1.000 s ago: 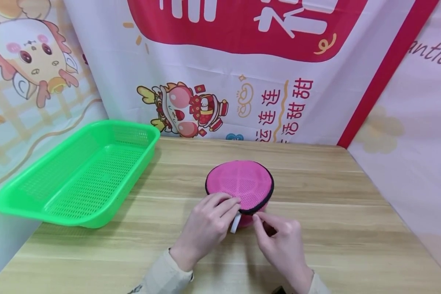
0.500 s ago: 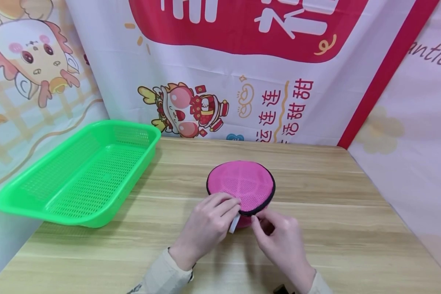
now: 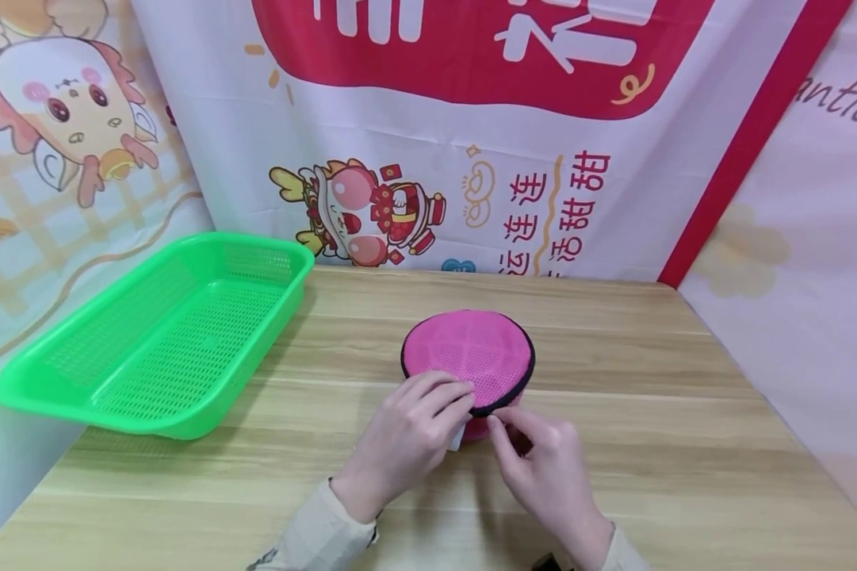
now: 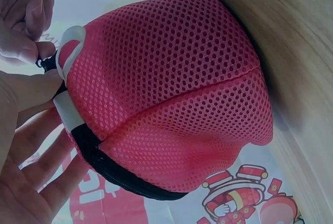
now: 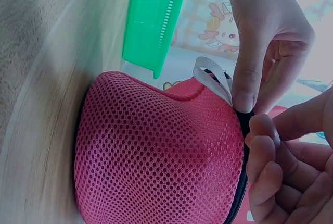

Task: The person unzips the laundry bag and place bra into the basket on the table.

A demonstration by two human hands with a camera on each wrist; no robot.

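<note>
**While its rim is pinched on the near side, the pink mesh bag [image 3: 471, 349] stands on the desk [image 3: 649, 444]**

Position: the bag rests on its base near the middle of the desk, in front of the back edge and well apart from the right edge. Its round mesh lid faces upward. A black zip band [image 4: 135, 185] runs along the rim.

Left hand [image 3: 410, 428]: clamped on the rim at the side facing the person. The thumb presses the zip band from outside; the fingers lie over the lid. A white tape loop [image 5: 210, 81] projects from the rim just beside this thumb.

Right hand [image 3: 549, 456]: thumb and forefinger together, clamped on a small black part at the zip band, just beside the left thumb. The exact part is covered by the fingertips.

Surroundings: a green basket [image 3: 274, 317] with perforated walls lies along the left edge of the desk, its far end near the back left corner. A printed cloth [image 3: 428, 127] hangs behind the back edge.
</note>
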